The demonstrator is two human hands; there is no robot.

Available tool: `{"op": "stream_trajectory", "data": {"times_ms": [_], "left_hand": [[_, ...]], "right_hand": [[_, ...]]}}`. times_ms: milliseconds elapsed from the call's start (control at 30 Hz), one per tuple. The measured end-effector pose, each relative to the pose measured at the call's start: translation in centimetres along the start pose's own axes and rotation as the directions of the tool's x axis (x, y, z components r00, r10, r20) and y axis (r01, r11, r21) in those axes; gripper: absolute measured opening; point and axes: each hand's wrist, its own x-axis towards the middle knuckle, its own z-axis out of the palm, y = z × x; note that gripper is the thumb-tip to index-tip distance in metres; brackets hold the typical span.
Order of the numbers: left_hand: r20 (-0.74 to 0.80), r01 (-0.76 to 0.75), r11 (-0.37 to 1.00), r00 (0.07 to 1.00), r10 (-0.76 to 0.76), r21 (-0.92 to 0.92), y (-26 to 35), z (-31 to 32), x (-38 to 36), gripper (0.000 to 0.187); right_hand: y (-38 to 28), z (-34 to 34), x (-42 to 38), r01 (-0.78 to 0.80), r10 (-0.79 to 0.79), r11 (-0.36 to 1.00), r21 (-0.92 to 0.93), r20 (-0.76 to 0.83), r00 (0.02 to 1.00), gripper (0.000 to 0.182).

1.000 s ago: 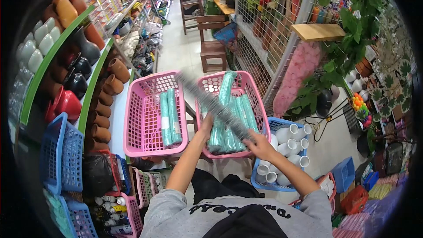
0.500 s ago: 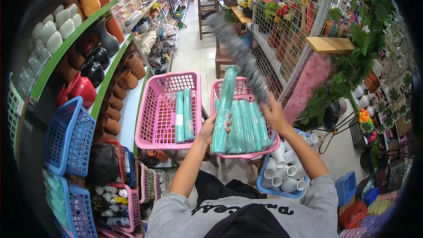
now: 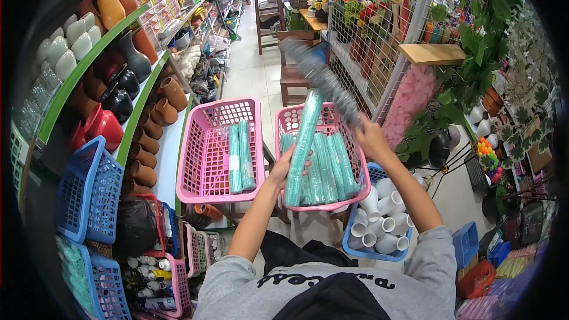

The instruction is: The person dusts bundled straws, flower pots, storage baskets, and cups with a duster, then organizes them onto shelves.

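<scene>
My left hand [image 3: 283, 166] is wrapped round a long teal packet in clear plastic [image 3: 303, 142], held slanted above the right pink basket [image 3: 326, 207]. Several similar teal packets [image 3: 323, 166] lie side by side in that basket. My right hand [image 3: 373, 137] grips the lower end of a long grey, fluffy-looking duster [image 3: 326, 80]. The duster is blurred and points up and to the left, its far end past the top of the teal packet. Two more teal packets [image 3: 241, 157] lie in the left pink basket [image 3: 185, 184].
Shelves on the left hold clay pots [image 3: 142, 173] and glazed vases. A blue basket [image 3: 379, 256] of white vases stands low by my right arm. Blue baskets [image 3: 89, 189] are stacked at left. A wire grid [image 3: 379, 29] and a wooden chair [image 3: 294, 74] stand ahead.
The view has shifted slightly, so the baskets sit further left. The grey duster has moved a little relative to the teal packet. Both hands keep their hold.
</scene>
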Motion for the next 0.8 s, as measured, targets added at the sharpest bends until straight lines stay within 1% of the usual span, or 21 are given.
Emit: {"op": "stream_trajectory", "data": {"times_ms": [33, 67, 100, 133, 200, 233, 267, 333, 400, 433, 467, 500, 533, 567, 600, 633, 667, 700, 733, 767, 800], "left_hand": [[-0.002, 0.001, 1.0, 1.0, -0.001, 0.004, -0.3, -0.5, 0.0, 0.037], [-0.081, 0.016, 0.999, 0.997, -0.013, 0.034, -0.5, -0.6, 0.0, 0.037], [-0.158, 0.029, 0.998, 0.987, -0.019, 0.061, -0.5, -0.6, 0.2, 0.037], [-0.16, 0.023, 0.998, 0.987, -0.013, 0.06, -0.4, -0.7, 0.4, 0.037], [-0.22, -0.018, 0.997, 0.975, 0.035, 0.078, -0.1, -0.1, 0.4, 0.035], [-0.181, 0.01, 0.996, 0.983, 0.007, 0.093, 0.0, -1.3, 0.7, 0.036], [-0.184, 0.01, 0.996, 0.983, 0.007, 0.092, 0.1, -1.3, 0.8, 0.036], [-0.207, -0.049, 0.996, 0.976, 0.062, 0.068, 0.5, -1.3, 1.0, 0.036], [-0.088, -0.092, 0.986, 0.993, 0.08, -0.139, 1.1, -0.6, 1.2, 0.045], [0.043, -0.013, 0.993, 0.999, 0.018, -0.12, 1.0, -1.2, 1.4, 0.044], [0.171, 0.063, 0.994, 0.984, -0.047, -0.09, 0.9, -2.0, 1.7, 0.044], [0.081, 0.042, 0.999, 0.996, -0.04, -0.026, 0.6, -1.4, 1.4, 0.044], [0.084, 0.045, 0.999, 0.996, -0.043, -0.025, 0.0, -1.4, 1.3, 0.044], [-0.001, 0.03, 0.999, 1.0, -0.03, 0.02, -0.7, -1.6, 1.3, 0.043], [-0.087, 0.021, 0.998, 0.996, -0.015, 0.063, -0.8, -0.6, 0.9, 0.042], [-0.059, 0.095, 0.995, 0.994, -0.095, -0.014, -0.9, 0.5, 0.6, 0.042], [-0.096, 0.132, 0.991, 0.986, -0.133, -0.016, -0.6, 1.0, 0.8, 0.044], [-0.066, 0.075, 0.993, 0.995, -0.069, 0.09, -1.0, 0.6, 0.8, 0.046], [-0.028, 0.012, 0.98, 1.0, -0.007, 0.197, -1.1, 0.2, 0.9, 0.047], [-0.027, 0.012, 0.979, 1.0, -0.007, 0.203, -1.1, 0.2, 0.8, 0.047], [-0.091, -0.026, 0.951, 0.994, 0.056, 0.309, -1.0, 0.4, 0.8, 0.049]], "right_hand": [[0.2, -0.4, 0.7, -0.106, 0.124, 0.975, 0.193, -0.083, 0.989, 0.034], [0.1, -0.6, 1.1, -0.186, 0.256, 0.903, 0.387, -0.139, 0.957, 0.034], [-0.2, -0.5, 0.8, -0.075, 0.167, 0.929, 0.362, -0.23, 0.959, 0.035], [-0.6, -0.4, 0.2, -0.07, 0.162, 0.93, 0.361, -0.229, 0.96, 0.035], [-2.9, -0.7, -1.7, -0.105, 0.151, 0.848, 0.52, -0.048, 0.987, 0.035], [-2.8, 0.2, -2.7, -0.057, 0.083, 0.865, 0.498, -0.03, 0.996, 0.035], [-4.2, -0.5, -3.6, -0.079, 0.051, 0.878, 0.471, 0.073, 0.996, 0.04], [-3.5, 1.4, -5.8, 0.239, -0.25, 0.925, 0.295, 0.0, 0.968, 0.047], [-3.4, 1.8, -7.0, 0.436, -0.457, 0.887, 0.151, 0.169, 0.873, 0.052], [-3.2, 1.6, -7.7, 0.545, -0.531, 0.838, 0.013, 0.251, 0.81, 0.057], [-2.6, 1.6, -7.7, 0.544, -0.529, 0.839, 0.012, 0.249, 0.811, 0.057], [-1.4, 1.5, -7.5, 0.597, -0.546, 0.796, -0.105, 0.301, 0.782, 0.061], [-0.1, 1.4, -7.2, 0.643, -0.554, 0.734, -0.218, 0.355, 0.753, 0.065], [1.0, 1.0, -6.3, 0.597, -0.536, 0.757, -0.264, 0.27, 0.8, 0.07], [2.3, 1.0, -5.3, 0.542, -0.5, 0.801, -0.256, 0.212, 0.84, 0.067], [3.3, 1.5, -4.4, 0.442, -0.44, 0.872, -0.211, 0.059, 0.896, 0.059], [3.4, 1.2, -3.3, 0.441, -0.439, 0.872, -0.213, 0.059, 0.896, 0.059], [3.1, 0.9, -2.2, 0.175, -0.178, 0.984, -0.033, -0.106, 0.978, 0.054], [2.5, 0.7, -1.6, -0.084, 0.124, 0.979, 0.187, -0.214, 0.969, 0.049], [1.5, 0.4, -1.7, -0.083, 0.125, 0.978, 0.19, -0.219, 0.968, 0.049], [0.3, -0.1, -2.2, -0.091, 0.155, 0.954, 0.287, -0.211, 0.965, 0.046]]}}
